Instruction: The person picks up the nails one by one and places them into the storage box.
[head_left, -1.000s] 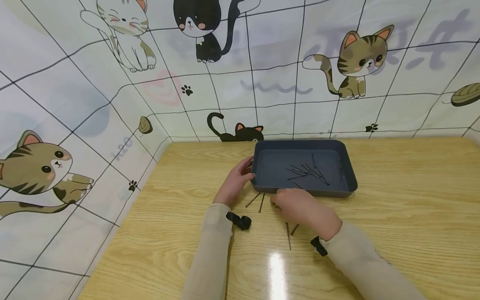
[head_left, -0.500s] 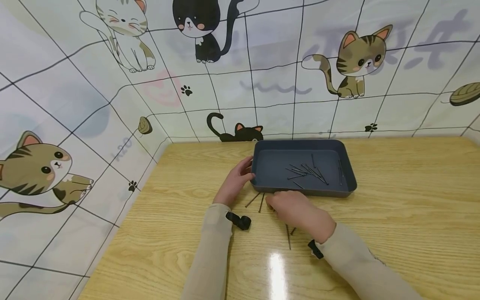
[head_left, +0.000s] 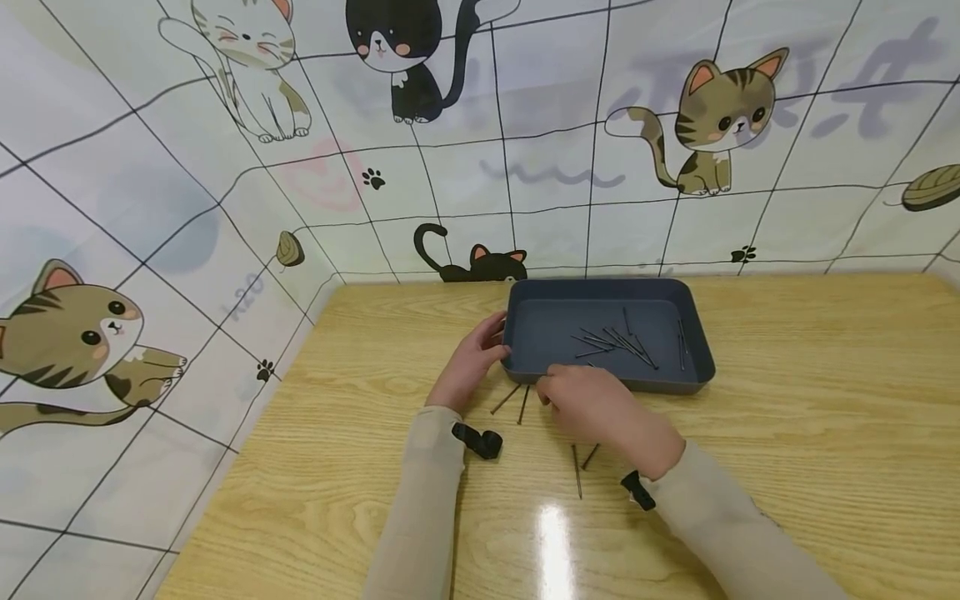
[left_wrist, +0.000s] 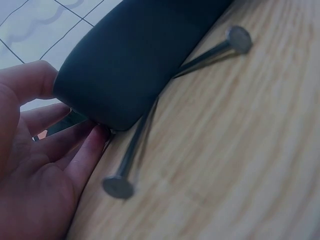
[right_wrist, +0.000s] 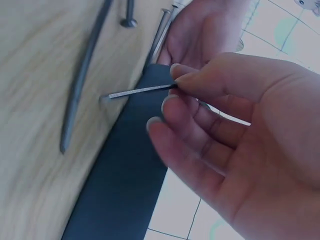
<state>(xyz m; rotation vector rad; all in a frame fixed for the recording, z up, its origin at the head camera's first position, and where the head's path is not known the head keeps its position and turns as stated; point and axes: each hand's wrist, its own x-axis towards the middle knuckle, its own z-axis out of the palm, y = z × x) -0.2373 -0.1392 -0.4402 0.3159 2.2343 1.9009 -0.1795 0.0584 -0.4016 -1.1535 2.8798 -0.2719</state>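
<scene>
Head view: right hand has risen from the table toward the tray at twelve o'clock, pinching a thin grey nail; left hand grips the tray's corner.

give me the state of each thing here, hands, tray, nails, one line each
left hand: holds the tray's left corner
right hand: pinches a single nail at its tip
tray: flat on the table, holding a loose pile of nails
nails on the table: lying flat, two by the tray's near left corner, two more nearer the person
</scene>
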